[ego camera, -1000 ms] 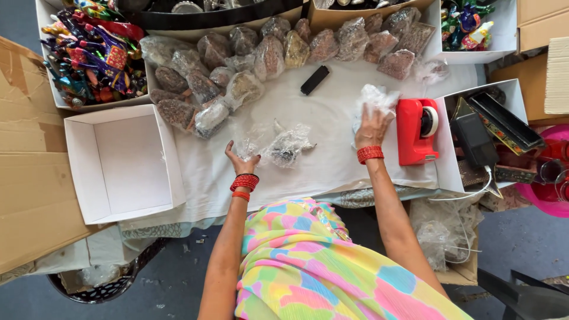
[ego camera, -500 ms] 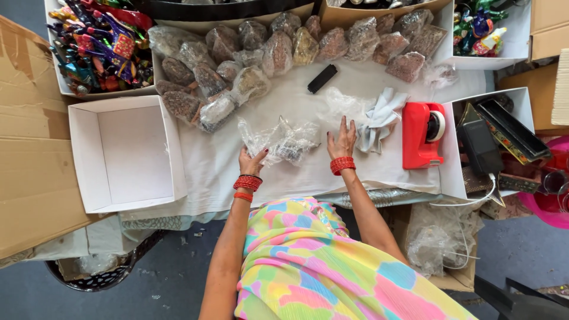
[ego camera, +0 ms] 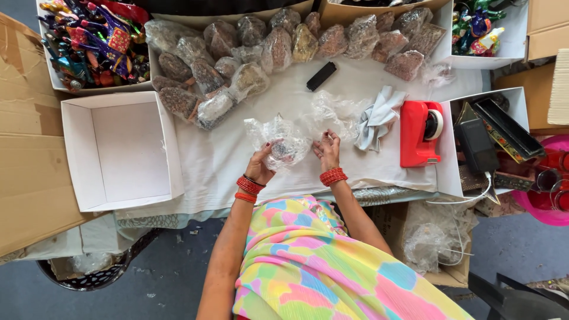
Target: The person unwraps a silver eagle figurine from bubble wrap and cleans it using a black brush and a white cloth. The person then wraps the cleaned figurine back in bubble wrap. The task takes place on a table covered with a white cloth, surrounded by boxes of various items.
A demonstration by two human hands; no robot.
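Observation:
My left hand (ego camera: 261,163) grips a crumpled clear plastic bag (ego camera: 278,141) with something small and dark inside, at the middle of the white-covered table (ego camera: 219,160). My right hand (ego camera: 328,151) is at the bag's right edge, fingers curled on the plastic. Both wrists carry red bangles. A second loose piece of clear plastic (ego camera: 335,111) lies just beyond my right hand, with a grey cloth (ego camera: 379,117) to its right.
An empty white box (ego camera: 121,151) stands at the left. Several filled clear bags (ego camera: 278,44) line the far edge. A red tape dispenser (ego camera: 419,131), a black oblong item (ego camera: 321,76), and boxes of colourful figurines (ego camera: 95,41) are around.
My right hand came back from the right near the tape dispenser to the bag at the centre. Both hands now hold the plastic bag, lifted slightly.

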